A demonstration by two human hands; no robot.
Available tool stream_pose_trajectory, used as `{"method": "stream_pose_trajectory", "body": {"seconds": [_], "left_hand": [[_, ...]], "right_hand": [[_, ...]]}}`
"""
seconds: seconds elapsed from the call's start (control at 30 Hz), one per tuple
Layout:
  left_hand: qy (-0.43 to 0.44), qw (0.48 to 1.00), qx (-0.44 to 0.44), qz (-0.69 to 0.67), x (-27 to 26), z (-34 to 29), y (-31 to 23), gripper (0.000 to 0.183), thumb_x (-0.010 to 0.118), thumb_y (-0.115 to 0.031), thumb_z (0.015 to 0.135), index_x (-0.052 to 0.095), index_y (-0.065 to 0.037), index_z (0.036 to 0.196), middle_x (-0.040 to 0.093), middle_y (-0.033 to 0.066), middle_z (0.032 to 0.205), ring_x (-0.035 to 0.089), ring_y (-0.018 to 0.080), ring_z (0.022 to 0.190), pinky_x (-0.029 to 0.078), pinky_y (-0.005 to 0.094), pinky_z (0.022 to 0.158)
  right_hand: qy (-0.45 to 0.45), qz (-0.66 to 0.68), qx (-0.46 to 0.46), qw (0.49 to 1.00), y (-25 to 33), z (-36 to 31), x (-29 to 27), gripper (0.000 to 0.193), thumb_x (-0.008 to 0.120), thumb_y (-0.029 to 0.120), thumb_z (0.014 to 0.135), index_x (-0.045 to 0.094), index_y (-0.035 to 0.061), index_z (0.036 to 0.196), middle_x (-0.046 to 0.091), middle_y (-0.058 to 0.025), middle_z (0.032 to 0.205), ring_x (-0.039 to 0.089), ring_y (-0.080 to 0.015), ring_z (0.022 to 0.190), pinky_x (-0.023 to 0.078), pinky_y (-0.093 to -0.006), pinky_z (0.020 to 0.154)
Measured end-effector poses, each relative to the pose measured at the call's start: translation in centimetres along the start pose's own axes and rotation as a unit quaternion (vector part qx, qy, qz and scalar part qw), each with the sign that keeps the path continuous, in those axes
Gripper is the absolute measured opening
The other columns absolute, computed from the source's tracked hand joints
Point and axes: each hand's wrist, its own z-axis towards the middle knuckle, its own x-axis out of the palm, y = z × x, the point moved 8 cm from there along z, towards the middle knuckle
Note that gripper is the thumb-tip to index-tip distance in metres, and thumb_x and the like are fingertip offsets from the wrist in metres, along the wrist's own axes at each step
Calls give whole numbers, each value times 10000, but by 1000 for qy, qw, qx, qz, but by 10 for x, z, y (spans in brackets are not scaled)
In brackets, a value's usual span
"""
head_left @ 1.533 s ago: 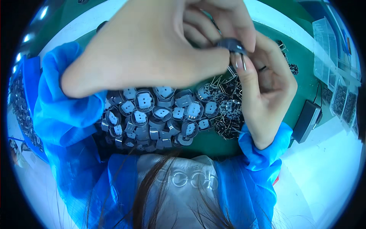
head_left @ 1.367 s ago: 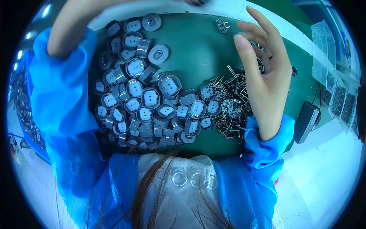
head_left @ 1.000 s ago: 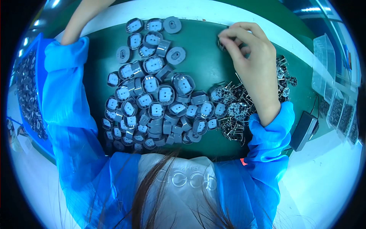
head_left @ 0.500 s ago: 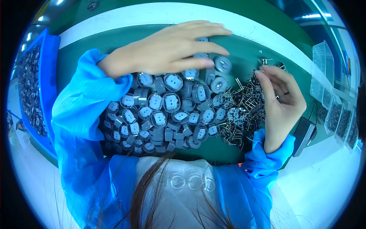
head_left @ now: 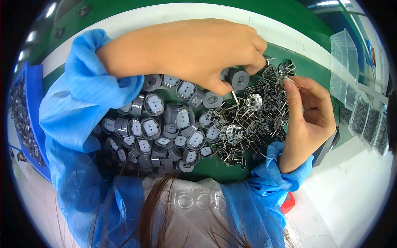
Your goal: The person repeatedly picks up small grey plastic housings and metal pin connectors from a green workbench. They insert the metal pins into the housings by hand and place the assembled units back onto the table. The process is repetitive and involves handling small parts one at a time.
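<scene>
My left hand [head_left: 219, 51] is bent over the far side of a pile of grey plastic housings [head_left: 154, 104]. Its thumb and fingers close round one round grey housing [head_left: 239, 80], whose slotted end faces up. To the right, my right hand [head_left: 312, 105] pinches a small circular board with metal prongs [head_left: 281, 82] between thumb and forefinger; the fingertips partly cover it. Under and beside that hand lies a tangled heap of similar pronged boards [head_left: 264, 107]. Many housings in the pile show pale inner faces with small holes.
On the left stands a blue bin [head_left: 38, 124] full of grey parts. Clear plastic trays [head_left: 364, 120] with small parts line the right side. A dark box-shaped device [head_left: 324, 151] sits by my right wrist. A white strip [head_left: 173, 13] crosses the green tabletop's far side.
My left hand has moved right and curled its fingers round a grey housing. My right hand still pinches near the heap, and the pronged board now shows more clearly at its fingertips.
</scene>
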Motion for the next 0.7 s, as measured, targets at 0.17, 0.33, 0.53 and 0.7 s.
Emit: {"method": "stream_pose_trajectory", "body": {"seconds": [0.17, 0.33, 0.53, 0.7], "left_hand": [[35, 988, -87, -122, -11, 4, -2, 318, 741, -164, 723, 610, -52, 991, 557, 110, 895, 582, 290, 842, 472, 381, 719], [-40, 861, -243, -445, -1, -4, 12, 247, 734, -77, 875, 663, 31, 1085, 691, 80, 1032, 646, 142, 1003, 546, 265, 798], [-1, 788, -242, -566, 4, -11, 1, 421, 772, 41, 791, 579, 34, 1166, 615, 140, 1182, 641, 197, 1092, 567, 258, 857], [-8, 772, -255, -582, 8, -12, 1, 399, 742, 64, 803, 557, 21, 1154, 570, 146, 1247, 640, 196, 1089, 570, 251, 854]], "right_hand": [[55, 35, 11, 998, -1, -4, 12, 178, 727, -51, 849, 651, -20, 1008, 713, -90, 897, 665, -114, 831, 506, -210, 760], [56, 110, -24, 992, 3, -7, 9, 190, 709, -47, 865, 627, -22, 1034, 698, -106, 948, 661, -138, 853, 507, -228, 784], [47, 136, -63, 988, 12, -10, 7, 177, 694, -57, 869, 613, -22, 1022, 690, -129, 971, 670, -170, 889, 518, -263, 826], [62, 67, -99, 991, 19, -13, 8, 187, 696, -85, 854, 611, -32, 1012, 698, -173, 979, 693, -216, 930, 541, -293, 841]]}}
